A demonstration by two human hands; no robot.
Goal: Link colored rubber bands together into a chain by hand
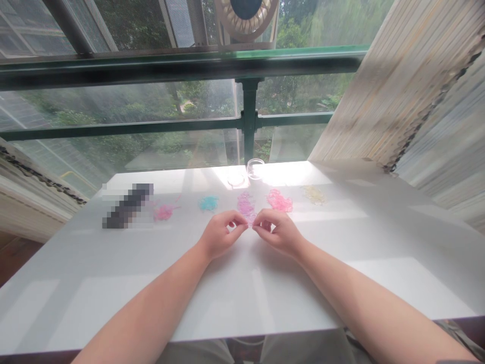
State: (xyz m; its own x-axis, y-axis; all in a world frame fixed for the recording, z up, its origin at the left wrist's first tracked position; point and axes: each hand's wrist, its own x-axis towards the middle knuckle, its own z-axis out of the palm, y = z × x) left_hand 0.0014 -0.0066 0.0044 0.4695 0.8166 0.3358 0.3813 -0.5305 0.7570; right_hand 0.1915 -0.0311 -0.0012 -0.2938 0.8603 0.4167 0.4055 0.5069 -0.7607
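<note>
My left hand (224,232) is closed in a pinch, thumb against forefinger, just in front of a loose pile of purple rubber bands (246,203). Facing it, my right hand (278,230) pinches in the same way. The two sets of fingertips nearly meet, with a small purple rubber band (250,225) between them, partly hidden by the fingers. Right of the purple pile lies a bright pink pile of bands (280,200), close beyond my right hand. A blue pile (208,203) is to the left, beyond my left hand.
Farther left are another pink pile (163,212) and a dark, pixelated object (129,206). Pale yellow bands (313,194) lie at the right. A clear round container (255,170) and a clear lid-like ring (236,179) stand near the white table's (242,293) far edge. A fan (247,20) is by the window.
</note>
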